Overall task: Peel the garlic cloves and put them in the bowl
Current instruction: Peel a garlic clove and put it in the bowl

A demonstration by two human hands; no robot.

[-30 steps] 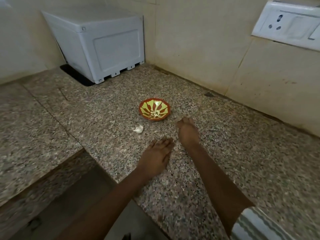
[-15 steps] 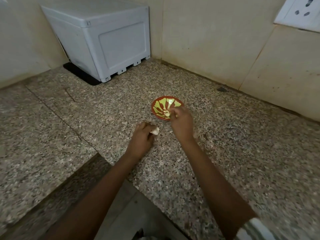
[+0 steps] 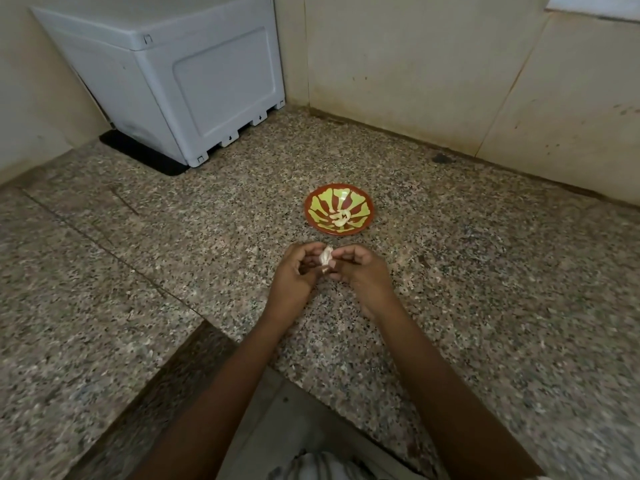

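A small red bowl (image 3: 360, 197) with yellow-green stripes sits on the granite counter, and peeled garlic cloves (image 3: 338, 218) lie in its middle. Just in front of the bowl, both hands meet above the counter. My left hand (image 3: 294, 275) and my right hand (image 3: 360, 270) together pinch a whitish garlic piece (image 3: 325, 257) in its papery skin, fingers curled round it from both sides. Part of the garlic is hidden behind the fingers.
A white plastic box (image 3: 180, 77) stands on a black mat in the back left corner. Tiled walls (image 3: 433, 74) close the counter at the back and right. The granite counter (image 3: 485, 271) has an inner corner edge near my body at the lower left.
My left hand picked the garlic up off the counter. My right hand came back from the bowl and joined it, so both now hold the garlic in front of the bowl.
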